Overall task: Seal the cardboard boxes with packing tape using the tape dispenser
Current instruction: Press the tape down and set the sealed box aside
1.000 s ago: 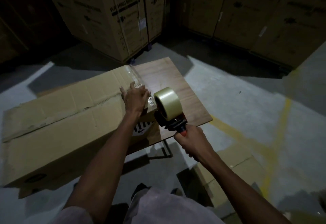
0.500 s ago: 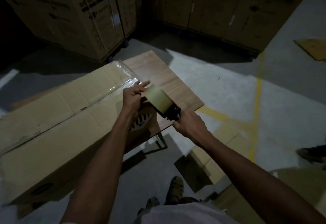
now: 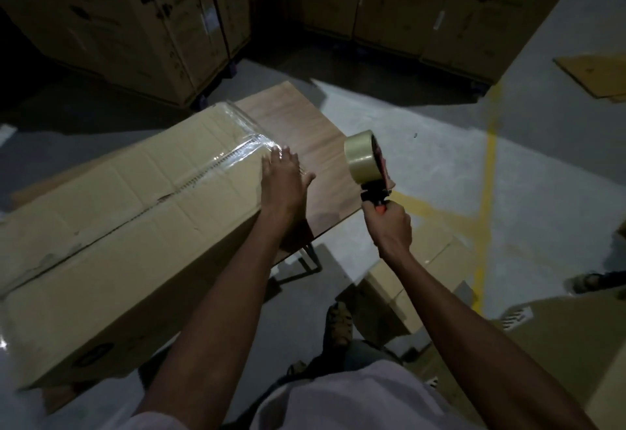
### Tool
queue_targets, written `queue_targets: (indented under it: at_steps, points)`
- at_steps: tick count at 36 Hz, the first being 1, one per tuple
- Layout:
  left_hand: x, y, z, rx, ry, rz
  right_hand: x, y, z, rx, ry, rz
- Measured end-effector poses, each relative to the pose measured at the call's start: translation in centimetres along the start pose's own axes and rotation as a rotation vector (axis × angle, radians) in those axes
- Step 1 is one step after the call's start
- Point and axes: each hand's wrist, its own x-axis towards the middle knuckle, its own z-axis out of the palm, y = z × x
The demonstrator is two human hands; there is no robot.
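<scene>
Head view: box (image 3: 128,212) on a wooden table (image 3: 315,138), mid-frame; left hand (image 3: 284,182) flat on it, right hand (image 3: 389,226) gripping the dispenser (image 3: 367,162); concrete floor (image 3: 440,145), stacked cartons (image 3: 152,23) up top.

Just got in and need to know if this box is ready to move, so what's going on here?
A person is taping a long cardboard box that lies on a small wooden table. The left hand lies flat on the box's end, on clear tape. The right hand grips a tape dispenser, held up off the box. Only the far end of the centre seam shows tape; the rest looks bare.
</scene>
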Motion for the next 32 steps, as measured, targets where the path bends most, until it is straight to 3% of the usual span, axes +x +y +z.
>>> queue_targets:
  at_steps: [5, 13, 18, 22, 25, 28, 30, 32]
  points:
    - [-0.5, 1.3, 0.6, 0.049, 0.023, -0.046, 4.4, -1.6, 3.1, -0.029, -0.011, 0.049]
    - [0.0, 0.1, 0.3, -0.086, -0.049, -0.04, 9.7, -5.0, 10.2, -0.199, -0.196, 0.02]
    - [0.1, -0.2, -0.8, -0.47, 0.145, -0.193, 11.6, -4.3, 12.6, -0.246, -0.407, -0.015]
    - [1.3, -0.8, -1.9, -0.6, 0.437, -0.305, 13.2, -4.6, 12.3, -0.304, -0.567, -0.033]
    - [3.2, -2.1, -2.0, -0.51, 0.556, -0.428, 13.6, -6.7, 10.1, -0.354, -0.629, -0.088]
    - [5.7, -4.2, -2.2, -0.416, 0.608, -0.501, 12.3, -10.1, 7.3, 0.021, -0.655, -0.173]
    - [7.4, -5.7, -2.2, -0.313, 0.586, -0.52, 10.8, -12.0, 6.2, 0.242, -0.775, -0.131]
    - [8.8, -7.2, -1.9, -0.141, 0.486, -0.579, 9.5, -12.7, 6.3, 0.178, -0.884, -0.176]
